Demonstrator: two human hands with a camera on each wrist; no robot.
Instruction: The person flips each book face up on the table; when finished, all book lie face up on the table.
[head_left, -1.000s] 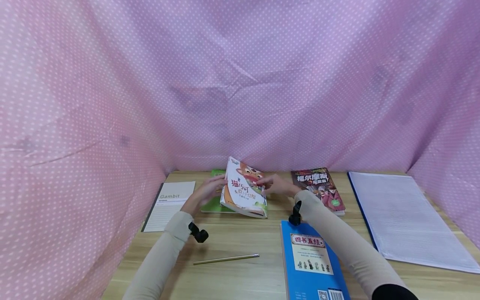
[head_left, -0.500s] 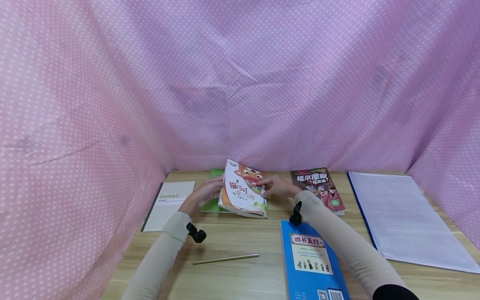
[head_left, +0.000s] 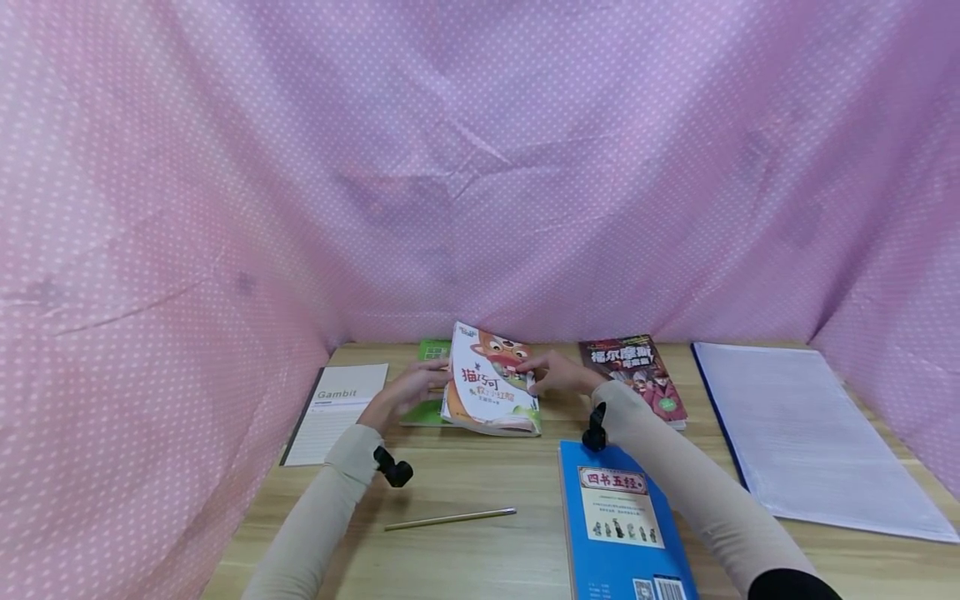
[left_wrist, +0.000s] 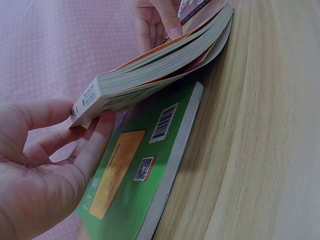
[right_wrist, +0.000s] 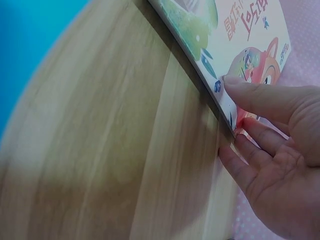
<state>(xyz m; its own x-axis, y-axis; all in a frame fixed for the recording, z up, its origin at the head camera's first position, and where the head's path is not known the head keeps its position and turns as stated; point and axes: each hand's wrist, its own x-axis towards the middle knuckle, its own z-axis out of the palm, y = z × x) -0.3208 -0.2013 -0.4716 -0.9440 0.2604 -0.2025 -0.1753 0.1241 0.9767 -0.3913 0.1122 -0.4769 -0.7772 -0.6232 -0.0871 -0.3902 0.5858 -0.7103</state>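
Pinching the white book (head_left: 482, 398), both hands (head_left: 407, 392) (head_left: 561, 373) show its underside (left_wrist: 131, 98) to left wrist view alone.

The head camera looks forward and down, from farthest back, over table (head_left: 450, 475) and curtain (head_left: 480, 208). The left wrist camera (head_left: 393, 468) looks, close and low, past the left hand (left_wrist: 42, 175) at a book (left_wrist: 165, 65) from below; the right wrist camera (head_left: 594, 429), also close, faces its cover (right_wrist: 235, 50). Both wrist views share that book.

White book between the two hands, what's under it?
A green book, its barcode and orange panel showing in the left wrist view, lies partly under the white book. What lies farther beneath is covered.
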